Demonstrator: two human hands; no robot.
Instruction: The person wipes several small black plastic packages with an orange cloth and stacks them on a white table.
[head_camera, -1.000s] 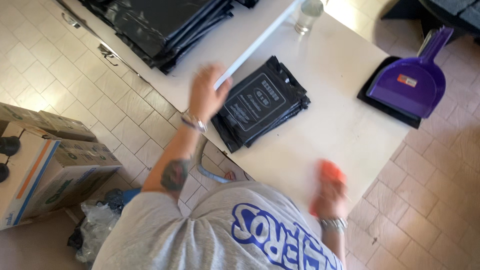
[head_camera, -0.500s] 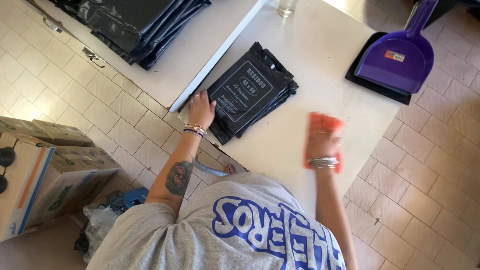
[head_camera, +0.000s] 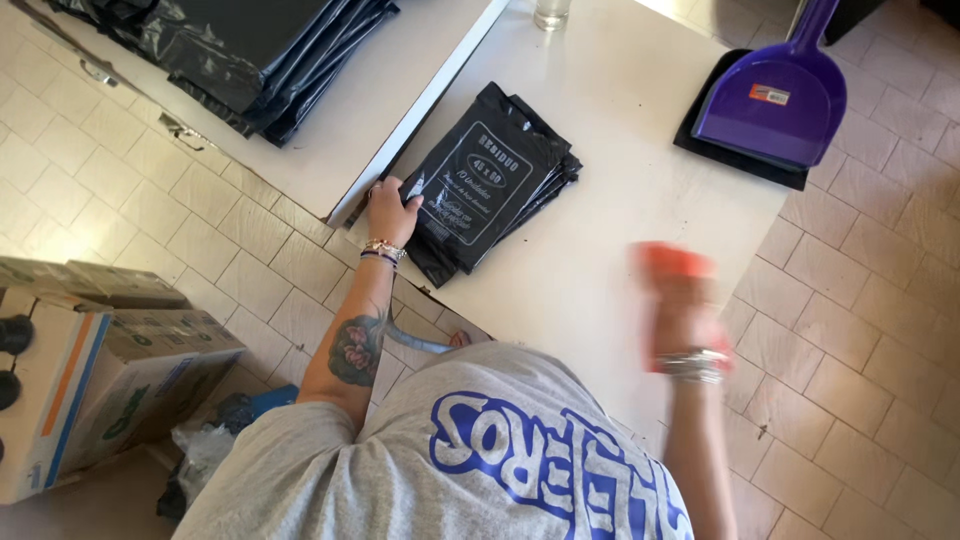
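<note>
left hand (head_camera: 392, 210): flat, grip spread on bag stack (head_camera: 490, 185) | right hand (head_camera: 685, 310): blurred, grip clutching orange cloth (head_camera: 672, 262)

The right hand (head_camera: 685, 320) and its orange cloth (head_camera: 672, 265) blur near the white table's (head_camera: 600, 260) edge; the clear glass (head_camera: 551, 12) is cut off.

I see the left hand (head_camera: 392, 212) down from mid-air a second ago; it now rests at the counter (head_camera: 600, 260) edge, touching the near corner of the stack of black bag packs (head_camera: 490, 185), same spot as half a second ago. The right hand (head_camera: 685, 315) with the orange cloth (head_camera: 672, 262) moves across the counter: near the front edge first, then further in, now blurred and slightly nearer the right edge. The view shifts a little too.
</note>
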